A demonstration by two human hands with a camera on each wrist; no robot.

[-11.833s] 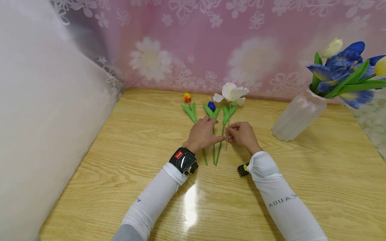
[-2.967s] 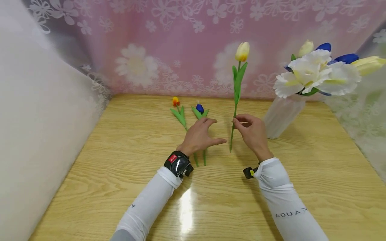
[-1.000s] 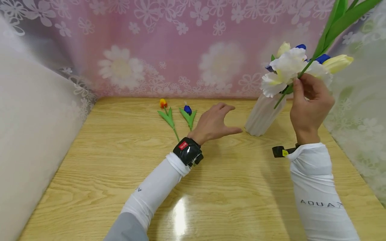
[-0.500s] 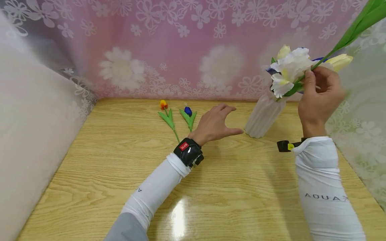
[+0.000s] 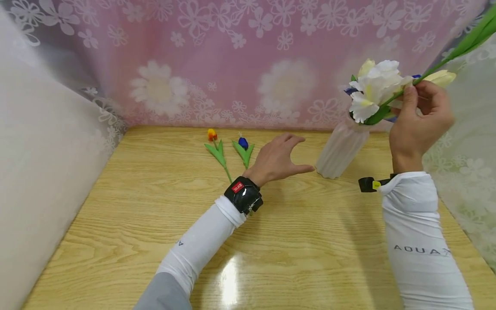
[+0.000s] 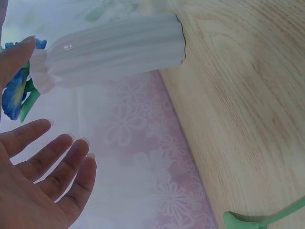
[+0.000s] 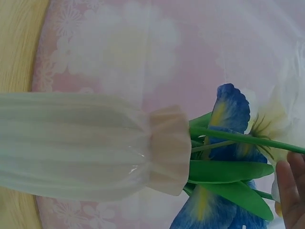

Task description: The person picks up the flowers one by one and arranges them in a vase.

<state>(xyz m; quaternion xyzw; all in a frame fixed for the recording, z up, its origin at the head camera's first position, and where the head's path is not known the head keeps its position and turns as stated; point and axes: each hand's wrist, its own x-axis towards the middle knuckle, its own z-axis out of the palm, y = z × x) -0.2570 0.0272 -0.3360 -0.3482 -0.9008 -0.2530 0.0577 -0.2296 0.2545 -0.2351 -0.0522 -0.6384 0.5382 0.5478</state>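
Note:
My right hand pinches the green stem of a tulip, which slants up to the right. Its bloom is outside the head view. In the right wrist view the stem runs into the frilled mouth of a white ribbed vase. A white ruffled flower, a pale yellow tulip and blue iris petals stick out of the vase. My left hand hovers over the table left of the vase, thumb and fingers spread, holding nothing.
An orange-yellow tulip and a blue tulip lie on the wooden table, their lower stems partly behind my left hand and wrist. A pink floral curtain hangs behind the table.
The white flower went from the table into the vase earlier. Since then, my right hand has carried the tulip from the table to the vase, and the stem's lower end has gone into its mouth.

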